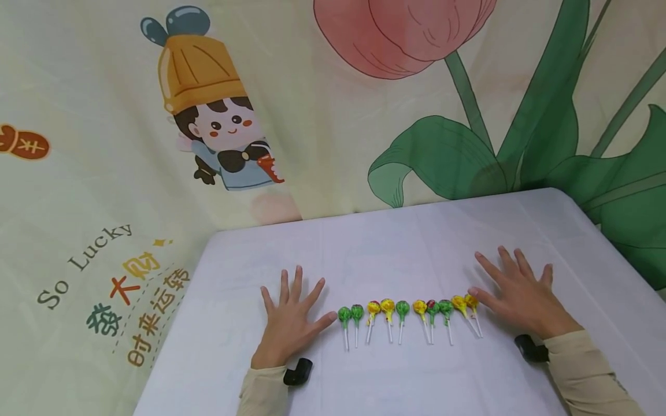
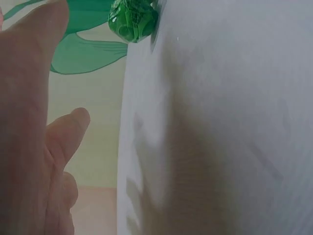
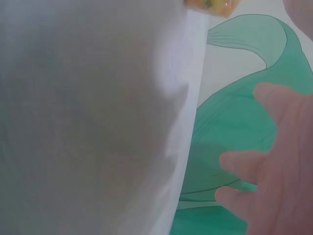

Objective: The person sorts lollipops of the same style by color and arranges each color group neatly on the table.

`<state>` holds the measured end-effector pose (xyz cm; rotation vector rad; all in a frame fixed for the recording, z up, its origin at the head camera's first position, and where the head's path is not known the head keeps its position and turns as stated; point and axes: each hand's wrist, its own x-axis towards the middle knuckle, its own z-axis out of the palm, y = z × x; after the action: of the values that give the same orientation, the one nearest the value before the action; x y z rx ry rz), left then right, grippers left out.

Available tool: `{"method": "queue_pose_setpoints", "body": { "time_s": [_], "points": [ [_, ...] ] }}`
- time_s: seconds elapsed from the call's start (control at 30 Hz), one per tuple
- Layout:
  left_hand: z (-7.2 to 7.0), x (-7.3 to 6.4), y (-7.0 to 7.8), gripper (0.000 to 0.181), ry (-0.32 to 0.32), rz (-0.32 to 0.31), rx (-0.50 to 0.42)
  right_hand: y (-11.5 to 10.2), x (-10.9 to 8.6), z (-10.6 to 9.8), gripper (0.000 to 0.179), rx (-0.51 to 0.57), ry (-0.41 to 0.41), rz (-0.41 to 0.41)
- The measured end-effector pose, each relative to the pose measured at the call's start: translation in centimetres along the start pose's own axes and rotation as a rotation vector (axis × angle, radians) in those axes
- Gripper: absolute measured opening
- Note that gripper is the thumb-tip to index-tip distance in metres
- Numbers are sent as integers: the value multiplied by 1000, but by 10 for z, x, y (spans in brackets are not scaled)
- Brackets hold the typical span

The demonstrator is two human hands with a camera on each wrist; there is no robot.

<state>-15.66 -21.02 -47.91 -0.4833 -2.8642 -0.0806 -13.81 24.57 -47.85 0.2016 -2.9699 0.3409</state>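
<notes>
Ten lollipops [image 1: 403, 308] lie on a pale table [image 1: 374, 254] before a floral backdrop [image 1: 333, 144], left fingers [image 1: 297, 283] and right fingers [image 1: 490, 268] spread wide.

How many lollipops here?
10, in a row between left hand and right hand. Left to right: two green lollipops, two yellow, one green, one yellow, two green, two yellow; none seems hidden.

We see white table [image 1: 385, 254], far right corner rounded. Behind table, pale backdrop [image 1: 322, 156]. Above table's far left part, we note cartoon figure [image 1: 229, 130]: orange hat [image 1: 202, 72], blue top [image 1: 241, 176], dark bow [image 1: 235, 161]. Above table's far edge, farther right: pink tulip [image 1: 406, 34], green stem [image 1: 470, 101], broad leaves [image 1: 442, 153], some reaching past table's right side. Left of table, we read "So Lucky" [image 1: 83, 263], with coloured Chinese characters [image 1: 137, 305] nearer table; farther left of table and higher, red pouch [image 1: 31, 144].
</notes>
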Motion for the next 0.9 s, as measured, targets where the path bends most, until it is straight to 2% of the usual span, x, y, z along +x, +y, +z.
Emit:
{"method": "queue_pose_setpoints", "body": {
  "time_s": [0.33,0.57,0.73,0.9],
  "points": [
    [1,-4,8,77,-7,20,5,-10,-1,1,83,0,-36,-24],
    [2,-1,11,77,-16,31,7,-12,1,2,82,1,-8,-45],
    [1,0,15,72,-62,47,-95,-14,-2,-1,81,43,-63,-65],
    [1,1,19,66,-41,73,-197,-17,-4,-4,77,71,-95,-70]
  ]
}}
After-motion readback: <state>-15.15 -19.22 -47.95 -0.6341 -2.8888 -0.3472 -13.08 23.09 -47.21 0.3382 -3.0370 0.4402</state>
